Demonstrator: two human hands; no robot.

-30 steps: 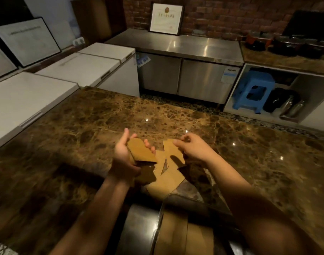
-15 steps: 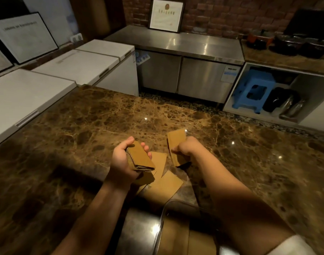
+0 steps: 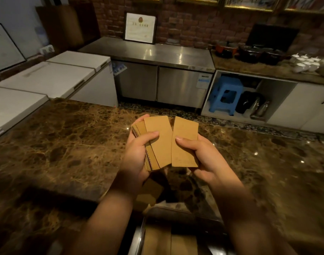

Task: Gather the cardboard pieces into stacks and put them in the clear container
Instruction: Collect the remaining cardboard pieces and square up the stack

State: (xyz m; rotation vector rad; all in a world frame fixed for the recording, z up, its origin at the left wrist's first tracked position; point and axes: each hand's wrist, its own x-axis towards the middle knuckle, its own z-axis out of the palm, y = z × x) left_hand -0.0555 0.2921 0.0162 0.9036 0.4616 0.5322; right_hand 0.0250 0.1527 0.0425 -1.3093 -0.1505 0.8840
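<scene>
Fingers of the left hand (image 3: 137, 153) curl round a thick stack of cardboard pieces (image 3: 154, 142), thumb pressed across its face, while the fingers (image 3: 187, 142) of the right hand (image 3: 207, 157) pinch a single cardboard piece (image 3: 185, 142) held upright just beside the stack, edges nearly touching. Nearest the camera, the clear container (image 3: 144, 223) sits at the worktop's near edge, with cardboard already showing inside it. Half a second ago both hands were low over the worktop (image 3: 65, 144), the right lifting this piece from the scattered ones; now both are raised together in front of the chest, so the piece is about to join the stack. Below the hands a few loose pieces (image 3: 152, 190) lie dim on the marble, so gathering is probably not finished, and the held stack has yet to go into the container. Beyond stand steel cabinets (image 3: 157, 83) and a blue stool (image 3: 225, 94).
</scene>
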